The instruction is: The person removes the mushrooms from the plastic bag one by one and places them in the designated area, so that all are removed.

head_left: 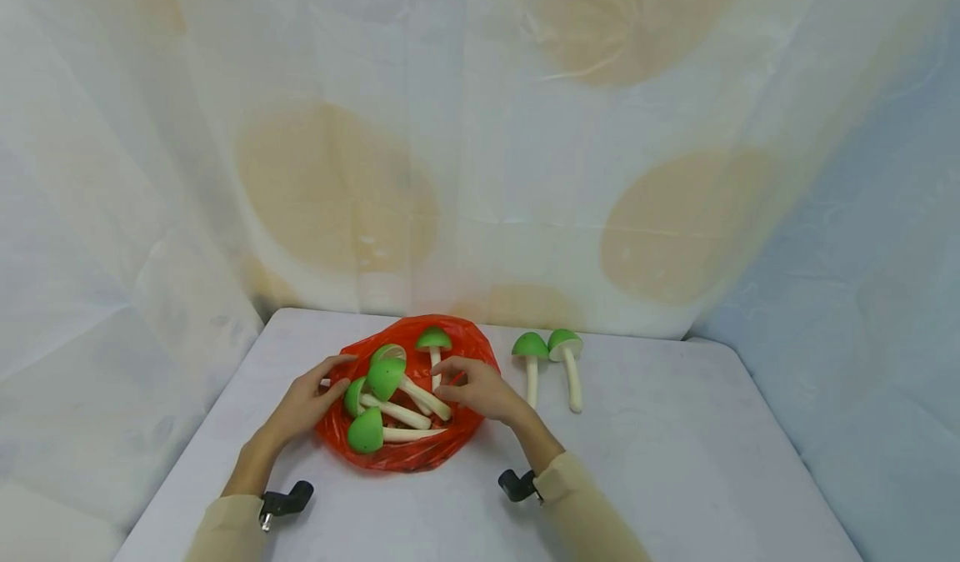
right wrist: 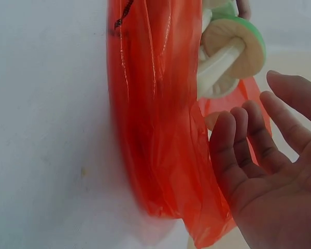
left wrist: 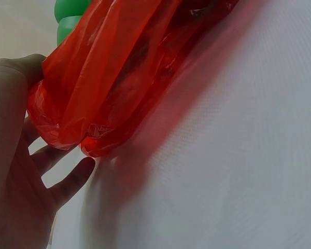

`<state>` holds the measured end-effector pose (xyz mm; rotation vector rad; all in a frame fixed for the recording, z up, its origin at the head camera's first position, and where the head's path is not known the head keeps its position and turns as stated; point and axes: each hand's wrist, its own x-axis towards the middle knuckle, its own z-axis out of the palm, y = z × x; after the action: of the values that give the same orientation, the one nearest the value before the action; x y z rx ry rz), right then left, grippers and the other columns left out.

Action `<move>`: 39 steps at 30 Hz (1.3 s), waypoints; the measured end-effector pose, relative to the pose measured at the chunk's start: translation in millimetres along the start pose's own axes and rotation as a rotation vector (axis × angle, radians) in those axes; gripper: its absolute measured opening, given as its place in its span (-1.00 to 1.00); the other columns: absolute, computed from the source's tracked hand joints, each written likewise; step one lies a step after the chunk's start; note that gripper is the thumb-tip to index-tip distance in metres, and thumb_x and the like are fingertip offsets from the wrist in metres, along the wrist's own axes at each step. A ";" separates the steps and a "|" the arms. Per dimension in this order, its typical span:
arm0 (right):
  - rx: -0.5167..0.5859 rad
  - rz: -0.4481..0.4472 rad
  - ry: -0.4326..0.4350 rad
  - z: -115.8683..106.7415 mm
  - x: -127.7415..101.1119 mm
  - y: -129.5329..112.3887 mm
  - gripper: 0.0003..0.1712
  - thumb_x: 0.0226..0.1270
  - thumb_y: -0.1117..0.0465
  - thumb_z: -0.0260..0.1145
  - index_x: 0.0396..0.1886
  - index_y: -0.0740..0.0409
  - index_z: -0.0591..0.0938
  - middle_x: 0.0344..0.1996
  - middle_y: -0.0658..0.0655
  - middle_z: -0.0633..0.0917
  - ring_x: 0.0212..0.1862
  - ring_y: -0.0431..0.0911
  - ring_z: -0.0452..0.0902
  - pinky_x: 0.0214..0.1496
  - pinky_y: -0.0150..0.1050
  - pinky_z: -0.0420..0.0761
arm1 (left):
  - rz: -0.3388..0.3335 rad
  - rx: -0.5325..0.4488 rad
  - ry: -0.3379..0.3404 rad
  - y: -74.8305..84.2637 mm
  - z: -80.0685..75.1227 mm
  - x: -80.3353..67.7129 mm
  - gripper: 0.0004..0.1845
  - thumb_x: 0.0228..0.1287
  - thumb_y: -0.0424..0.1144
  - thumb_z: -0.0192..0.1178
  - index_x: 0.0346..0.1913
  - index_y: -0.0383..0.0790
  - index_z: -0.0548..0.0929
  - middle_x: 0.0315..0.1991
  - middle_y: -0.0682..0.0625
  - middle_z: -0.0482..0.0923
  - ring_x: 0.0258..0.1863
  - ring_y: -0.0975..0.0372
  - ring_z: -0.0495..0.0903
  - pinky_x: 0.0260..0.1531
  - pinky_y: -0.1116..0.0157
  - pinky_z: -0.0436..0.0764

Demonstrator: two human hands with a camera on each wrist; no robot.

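A red plastic bag (head_left: 480,347) lies spread on the table with its mouth up. Several toy mushrooms (head_left: 386,378) with green caps and pale stems lie inside it. At the bag's left rim, my left hand (head_left: 303,399) holds the plastic between thumb and fingers; in the left wrist view the bag (left wrist: 114,72) passes between them. My right hand (head_left: 480,387) hovers over the right side of the bag, beside an upright-looking mushroom (head_left: 433,339). In the right wrist view its fingers (right wrist: 256,129) are bent loosely, thumb apart, with nothing between them.
Two more green-capped mushrooms, one on the left (head_left: 531,347) and one on the right (head_left: 566,344), lie on the white table (head_left: 675,462) to the right of the bag. Pale sheeting with tan circles (head_left: 465,128) hangs behind and at both sides of the table.
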<state>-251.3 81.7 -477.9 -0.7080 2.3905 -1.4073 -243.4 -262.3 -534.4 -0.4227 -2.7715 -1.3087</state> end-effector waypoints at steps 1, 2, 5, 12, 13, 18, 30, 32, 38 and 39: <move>-0.015 0.001 0.002 0.7 0.9 -0.4 -0.73 0.38 0.17 0.32 0.06 -0.05 0.67 -0.27 0.06 0.65 -0.34 0.00 0.60 -0.30 -0.25 0.66 | -0.005 0.000 -0.002 0.0 -0.1 0.0 -0.56 0.51 -0.03 0.14 0.37 0.09 0.44 0.32 -0.16 0.48 0.04 -0.04 0.64 -0.01 -0.01 0.68; -0.030 0.002 0.002 1.0 1.7 -0.8 -0.73 0.38 0.17 0.31 0.05 -0.06 0.67 -0.28 0.05 0.66 -0.36 -0.04 0.60 -0.31 -0.25 0.65 | -0.011 0.001 -0.006 0.1 -0.2 0.0 -0.56 0.51 -0.02 0.13 0.37 0.10 0.44 0.32 -0.16 0.48 0.04 -0.04 0.63 -0.01 -0.01 0.69; -0.067 0.012 0.000 2.2 4.8 -0.9 -0.72 0.37 0.17 0.31 0.05 -0.03 0.67 -0.29 0.05 0.66 -0.41 -0.12 0.57 -0.33 -0.27 0.63 | -0.019 0.002 -0.009 0.7 -0.1 -0.2 -0.56 0.51 -0.01 0.13 0.37 0.11 0.44 0.31 -0.17 0.48 0.03 -0.05 0.63 -0.03 -0.02 0.69; -0.102 0.053 -0.019 7.5 9.7 1.7 -0.64 0.36 0.14 0.36 0.10 0.13 0.66 -0.26 0.08 0.65 -0.41 -0.14 0.53 -0.36 -0.31 0.57 | 0.000 -0.007 -0.004 0.6 0.2 -0.6 -0.57 0.51 -0.05 0.14 0.37 0.07 0.45 0.32 -0.19 0.48 0.06 -0.08 0.63 -0.01 -0.05 0.68; -0.103 0.059 -0.021 8.2 10.2 2.1 -0.64 0.36 0.14 0.36 0.11 0.13 0.66 -0.26 0.07 0.65 -0.40 -0.14 0.53 -0.36 -0.31 0.57 | 0.000 -0.008 -0.004 0.4 0.3 -0.6 -0.57 0.51 -0.06 0.15 0.36 0.07 0.45 0.32 -0.19 0.48 0.06 -0.08 0.63 0.00 -0.05 0.68; -0.114 0.077 -0.029 10.3 11.9 6.9 -0.64 0.36 0.13 0.37 0.11 0.11 0.66 -0.26 0.04 0.65 -0.35 -0.12 0.54 -0.35 -0.30 0.58 | 0.002 0.004 0.002 -0.5 0.0 -0.3 -0.58 0.51 -0.05 0.14 0.36 0.08 0.45 0.31 -0.17 0.49 0.04 -0.05 0.64 -0.02 -0.03 0.69; -0.112 0.107 -0.091 16.0 11.6 16.6 -0.66 0.24 0.21 0.48 0.01 -0.01 0.67 -0.29 0.00 0.66 -0.20 -0.09 0.56 -0.21 -0.33 0.57 | 0.000 -0.012 -0.010 0.9 -0.4 -0.5 -0.57 0.51 -0.04 0.14 0.37 0.11 0.44 0.34 -0.14 0.46 0.13 -0.06 0.59 0.03 -0.04 0.67; -0.118 0.107 -0.094 16.1 11.8 17.7 -0.67 0.24 0.20 0.48 0.01 -0.04 0.67 -0.29 -0.01 0.66 -0.20 -0.09 0.56 -0.21 -0.32 0.57 | -0.005 -0.015 -0.009 1.3 0.1 -0.2 -0.57 0.50 -0.03 0.15 0.36 0.12 0.45 0.34 -0.13 0.46 0.14 -0.05 0.59 0.03 -0.03 0.67; -0.122 0.089 -0.099 16.9 11.6 21.6 -0.70 0.28 0.21 0.44 0.00 -0.05 0.67 -0.29 -0.04 0.65 -0.20 -0.11 0.54 -0.20 -0.32 0.56 | 0.012 -0.004 0.003 -0.2 1.2 1.1 -0.57 0.51 -0.06 0.15 0.37 0.09 0.45 0.34 -0.16 0.47 0.15 -0.07 0.58 0.03 -0.04 0.67; -0.123 0.086 -0.100 17.1 11.4 22.2 -0.70 0.29 0.21 0.43 0.01 -0.05 0.67 -0.29 -0.04 0.65 -0.20 -0.12 0.54 -0.20 -0.33 0.57 | 0.015 0.000 0.005 -0.7 1.2 1.3 -0.57 0.51 -0.06 0.14 0.37 0.08 0.45 0.33 -0.17 0.47 0.15 -0.06 0.58 0.03 -0.03 0.67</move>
<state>-258.9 71.9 -505.5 -0.6795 2.4148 -1.1713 -244.7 -261.5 -535.5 -0.4383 -2.7592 -1.3050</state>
